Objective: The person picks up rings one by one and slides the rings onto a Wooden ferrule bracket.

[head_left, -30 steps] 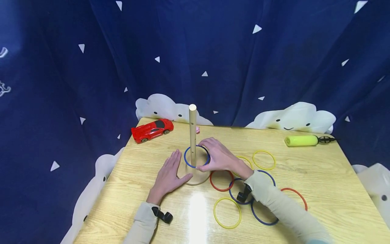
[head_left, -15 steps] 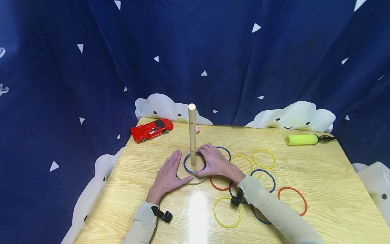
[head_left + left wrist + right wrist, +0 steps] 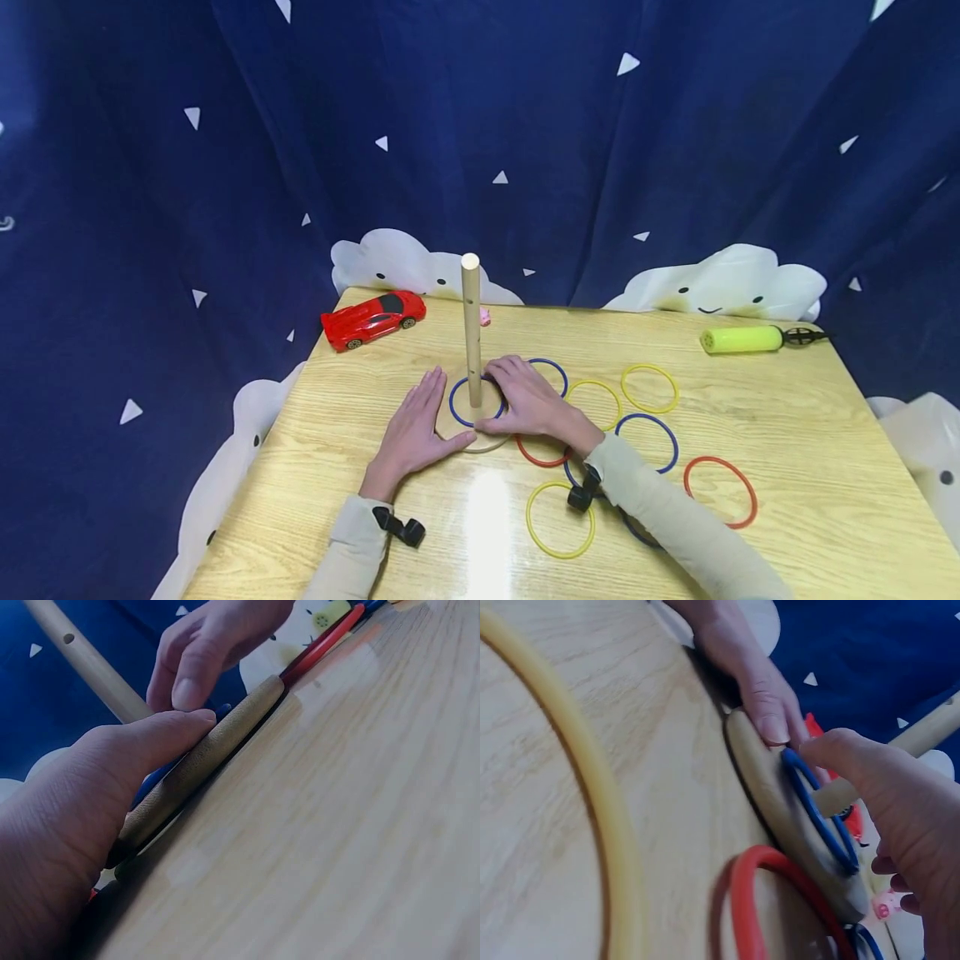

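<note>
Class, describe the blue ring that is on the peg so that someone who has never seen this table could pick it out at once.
Find the wooden peg standing on its round base near the table's middle. The blue ring lies flat on that base, around the peg, between the left hand and the right hand. Every other ring lies on the table; this one alone encircles the peg.

The right hand (image 3: 528,402) covers the right part of the thin blue plastic ring (image 3: 459,402) lying on the round wooden base (image 3: 480,439), so whether the fingers pinch it or only rest on it cannot be told. The right sleeve hides part of a dark blue ring (image 3: 637,533) and part of a red ring (image 3: 536,458). A small pink object (image 3: 486,317) behind the upright wooden peg (image 3: 471,317) is too small to identify. In the left wrist view the left hand (image 3: 82,817) is cut off by the edge.
</note>
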Motion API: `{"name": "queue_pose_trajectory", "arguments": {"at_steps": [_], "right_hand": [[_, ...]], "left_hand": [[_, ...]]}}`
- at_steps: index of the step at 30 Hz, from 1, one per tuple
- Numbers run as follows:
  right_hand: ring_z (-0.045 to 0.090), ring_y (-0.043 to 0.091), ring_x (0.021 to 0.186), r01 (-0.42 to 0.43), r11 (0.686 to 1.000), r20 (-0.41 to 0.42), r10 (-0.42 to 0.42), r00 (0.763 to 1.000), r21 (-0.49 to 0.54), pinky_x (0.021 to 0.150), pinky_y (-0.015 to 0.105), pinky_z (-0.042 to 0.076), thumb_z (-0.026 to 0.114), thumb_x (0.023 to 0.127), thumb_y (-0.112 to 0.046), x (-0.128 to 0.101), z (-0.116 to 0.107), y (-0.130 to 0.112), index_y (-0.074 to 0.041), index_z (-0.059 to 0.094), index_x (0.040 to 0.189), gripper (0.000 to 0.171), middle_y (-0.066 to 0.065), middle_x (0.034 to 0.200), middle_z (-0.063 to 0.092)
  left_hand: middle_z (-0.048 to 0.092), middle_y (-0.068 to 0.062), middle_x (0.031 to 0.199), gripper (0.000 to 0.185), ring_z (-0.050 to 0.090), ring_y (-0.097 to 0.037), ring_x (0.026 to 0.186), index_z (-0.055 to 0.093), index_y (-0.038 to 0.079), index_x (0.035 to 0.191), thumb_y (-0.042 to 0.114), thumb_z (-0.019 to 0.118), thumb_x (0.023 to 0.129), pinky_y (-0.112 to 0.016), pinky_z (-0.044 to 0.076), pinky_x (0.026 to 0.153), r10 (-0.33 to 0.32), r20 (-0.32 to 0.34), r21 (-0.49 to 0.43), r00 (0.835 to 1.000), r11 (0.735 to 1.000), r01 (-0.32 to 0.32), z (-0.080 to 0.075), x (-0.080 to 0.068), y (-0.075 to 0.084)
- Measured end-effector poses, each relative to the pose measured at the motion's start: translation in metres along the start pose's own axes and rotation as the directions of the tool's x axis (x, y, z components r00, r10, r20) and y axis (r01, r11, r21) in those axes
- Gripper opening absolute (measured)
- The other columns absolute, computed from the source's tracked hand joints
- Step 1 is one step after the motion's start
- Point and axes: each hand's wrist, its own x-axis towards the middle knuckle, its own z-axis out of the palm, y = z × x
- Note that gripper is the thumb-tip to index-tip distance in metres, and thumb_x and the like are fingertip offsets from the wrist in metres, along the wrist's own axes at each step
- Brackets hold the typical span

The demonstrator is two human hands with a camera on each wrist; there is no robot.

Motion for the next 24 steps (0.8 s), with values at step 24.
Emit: {"name": "queue_pose_trajectory", "arguments": {"at_steps": [24], "right_hand": [[0.043, 0.041, 0.142, -0.249, 0.964, -0.15, 0.261, 0.954, 0.097, 0.115, 0.063, 0.036, 0.088, 0.075, -0.052, -0.083, -0.057, 0.049, 0.0, 0.045, 0.153, 0.103, 0.022, 0.153, 0.049]], "left_hand": [[0.015, -0.004, 0.176, 0.122, 0.009, -0.02, 0.162, 0.018, 0.008, 0.168, 0.086, 0.059, 0.082, -0.043, 0.015, 0.131, -0.004, 0.002, -0.015, 1.0, 1.0, 0.004, -0.001, 0.0, 0.002]]}}
